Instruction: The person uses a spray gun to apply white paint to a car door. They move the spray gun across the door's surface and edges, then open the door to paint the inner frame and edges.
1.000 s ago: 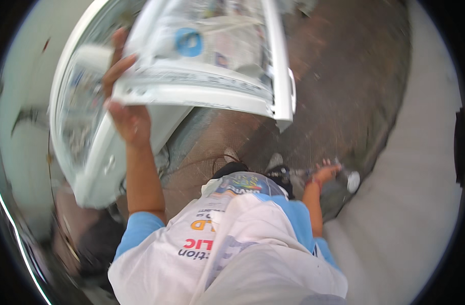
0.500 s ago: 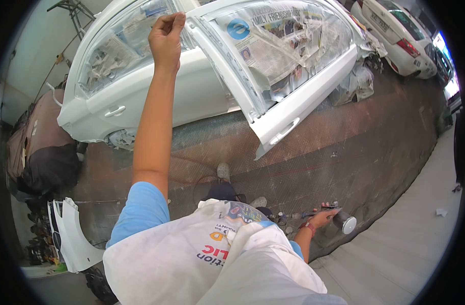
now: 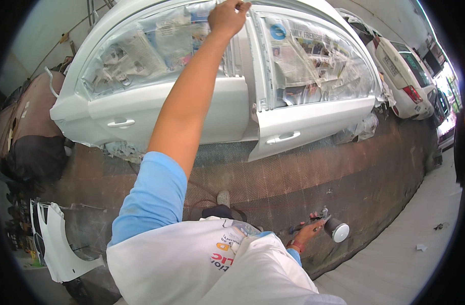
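My left arm stretches up to the top of a white car door (image 3: 306, 119), which stands slightly ajar. My left hand (image 3: 228, 18) is closed at the upper corner of its window frame, fingertips pinched on the edge. Newspaper and clear film (image 3: 314, 63) cover the door's window. The other white door (image 3: 171, 114) beside it, to the left, sits flush with the car body, its window masked the same way. Low on the right, my right hand (image 3: 309, 234) is wrapped round a spray gun (image 3: 337, 230) with a dark cup and white lid, held away from the car.
A white fender panel (image 3: 59, 249) stands at the lower left. Past it, a brown and black covered bulk (image 3: 36, 127) sits beside the car. Another white car (image 3: 400, 76) is parked at the far right. A thin hose (image 3: 202, 188) crosses the dark floor near my shoe (image 3: 223, 197).
The door has swung inward toward the car body, its gap narrowing. My left hand has travelled up and right with its frame. The spray gun stays low in my right hand.
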Action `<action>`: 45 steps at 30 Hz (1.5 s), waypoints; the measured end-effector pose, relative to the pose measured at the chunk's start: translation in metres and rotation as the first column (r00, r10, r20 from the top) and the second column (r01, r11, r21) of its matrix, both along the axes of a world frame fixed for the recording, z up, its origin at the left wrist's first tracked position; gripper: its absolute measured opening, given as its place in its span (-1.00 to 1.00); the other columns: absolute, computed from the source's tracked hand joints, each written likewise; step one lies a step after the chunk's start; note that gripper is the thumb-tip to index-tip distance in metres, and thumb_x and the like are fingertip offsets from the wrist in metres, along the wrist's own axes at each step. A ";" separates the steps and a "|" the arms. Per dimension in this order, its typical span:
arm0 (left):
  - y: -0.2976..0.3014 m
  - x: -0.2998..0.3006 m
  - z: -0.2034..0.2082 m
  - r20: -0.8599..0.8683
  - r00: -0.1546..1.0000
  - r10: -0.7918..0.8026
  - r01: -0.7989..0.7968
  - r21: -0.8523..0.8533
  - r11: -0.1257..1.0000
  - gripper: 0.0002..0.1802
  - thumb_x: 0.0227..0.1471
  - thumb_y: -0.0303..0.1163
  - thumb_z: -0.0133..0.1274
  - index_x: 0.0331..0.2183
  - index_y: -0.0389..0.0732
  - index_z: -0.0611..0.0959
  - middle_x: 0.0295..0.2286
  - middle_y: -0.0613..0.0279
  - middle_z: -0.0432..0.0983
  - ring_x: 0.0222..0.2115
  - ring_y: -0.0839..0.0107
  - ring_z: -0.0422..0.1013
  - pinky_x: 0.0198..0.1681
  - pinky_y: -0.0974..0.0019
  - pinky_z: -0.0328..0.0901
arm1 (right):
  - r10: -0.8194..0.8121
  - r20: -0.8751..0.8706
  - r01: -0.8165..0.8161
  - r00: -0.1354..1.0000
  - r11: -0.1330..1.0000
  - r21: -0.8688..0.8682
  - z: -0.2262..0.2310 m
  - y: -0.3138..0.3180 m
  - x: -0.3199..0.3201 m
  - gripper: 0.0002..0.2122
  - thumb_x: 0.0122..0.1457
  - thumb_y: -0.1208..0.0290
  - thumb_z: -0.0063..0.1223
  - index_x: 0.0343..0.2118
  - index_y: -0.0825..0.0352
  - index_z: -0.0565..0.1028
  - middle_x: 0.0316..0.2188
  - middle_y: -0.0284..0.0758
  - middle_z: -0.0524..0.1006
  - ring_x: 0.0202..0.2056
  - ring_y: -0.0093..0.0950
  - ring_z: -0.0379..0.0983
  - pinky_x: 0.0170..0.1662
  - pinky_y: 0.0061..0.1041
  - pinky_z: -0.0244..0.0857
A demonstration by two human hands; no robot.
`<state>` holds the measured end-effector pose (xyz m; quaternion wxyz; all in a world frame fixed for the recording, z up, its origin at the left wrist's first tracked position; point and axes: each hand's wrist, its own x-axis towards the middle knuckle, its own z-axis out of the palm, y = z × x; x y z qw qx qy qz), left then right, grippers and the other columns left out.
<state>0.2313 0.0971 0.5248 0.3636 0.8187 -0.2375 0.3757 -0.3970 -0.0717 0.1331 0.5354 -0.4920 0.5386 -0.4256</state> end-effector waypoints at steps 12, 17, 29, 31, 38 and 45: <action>-0.025 -0.004 0.003 0.021 0.975 0.221 -0.215 0.342 0.915 -0.19 0.22 0.47 -0.02 0.31 0.24 0.56 0.31 0.01 0.28 0.34 -0.03 0.11 0.42 -0.24 -0.08 | 0.161 -0.003 -0.159 0.987 0.975 -0.153 -0.031 0.035 -0.016 -0.20 0.50 -0.30 -0.40 0.49 0.35 0.14 0.12 -0.15 0.53 -0.18 -0.45 0.52 -0.43 -0.54 0.47; -0.030 0.001 0.012 -0.086 0.961 0.264 -0.210 0.396 0.894 -0.09 0.17 0.55 -0.06 0.36 0.26 0.49 0.40 -0.07 0.12 0.42 -0.12 -0.05 0.44 -0.36 -0.23 | 0.274 -0.078 -0.285 0.959 0.930 -0.231 -0.017 0.035 0.006 -0.05 0.37 -0.49 -0.50 0.50 0.32 0.11 0.12 -0.11 0.54 -0.19 -0.44 0.57 -0.42 -0.55 0.48; 0.089 -0.370 -0.407 -0.931 0.156 -0.330 0.637 -0.161 0.754 -0.24 0.53 0.16 -0.40 0.26 -0.23 0.56 0.21 -0.12 0.51 0.25 0.04 0.40 0.38 0.01 0.20 | 0.783 0.412 -0.741 0.466 0.600 -0.301 0.188 0.052 0.187 -0.31 0.53 -0.27 -0.46 0.51 0.11 0.18 -0.17 -0.24 0.62 -0.30 -0.50 0.59 -0.57 -0.62 0.33; 0.144 -0.432 -0.453 -0.914 -0.064 -0.401 0.521 -0.374 0.767 -0.14 0.51 0.23 -0.51 0.21 -0.26 0.62 0.13 0.01 0.61 0.20 0.07 0.46 0.36 0.05 0.22 | 0.790 0.522 -0.747 0.322 0.551 -0.372 0.232 0.054 0.228 -0.33 0.53 -0.26 -0.45 0.51 0.09 0.18 -0.22 -0.22 0.63 -0.33 -0.49 0.61 -0.59 -0.61 0.32; 0.306 -0.568 -0.488 -0.903 0.383 0.197 -0.088 0.177 0.980 -0.48 0.31 0.05 0.17 -0.14 -0.30 0.71 -0.30 -0.10 0.67 -0.30 0.11 0.60 -0.17 0.01 0.41 | 0.849 0.402 -0.659 0.342 0.522 -0.542 0.370 0.039 0.367 -0.28 0.50 -0.29 -0.36 -0.03 0.43 0.57 -0.41 -0.24 0.67 -0.42 -0.47 0.66 -0.59 -0.53 0.35; 0.399 -0.628 -0.532 -0.929 0.258 0.267 -0.373 0.159 0.914 -0.60 0.40 -0.11 0.09 -0.22 -0.32 0.61 -0.41 -0.05 0.59 -0.42 0.18 0.50 -0.27 0.10 0.36 | 0.787 0.076 -0.553 0.612 0.495 -0.671 0.421 0.082 0.474 -0.31 0.45 -0.24 -0.20 -0.05 0.49 0.55 -0.46 -0.15 0.68 -0.52 -0.40 0.68 -0.62 -0.44 0.38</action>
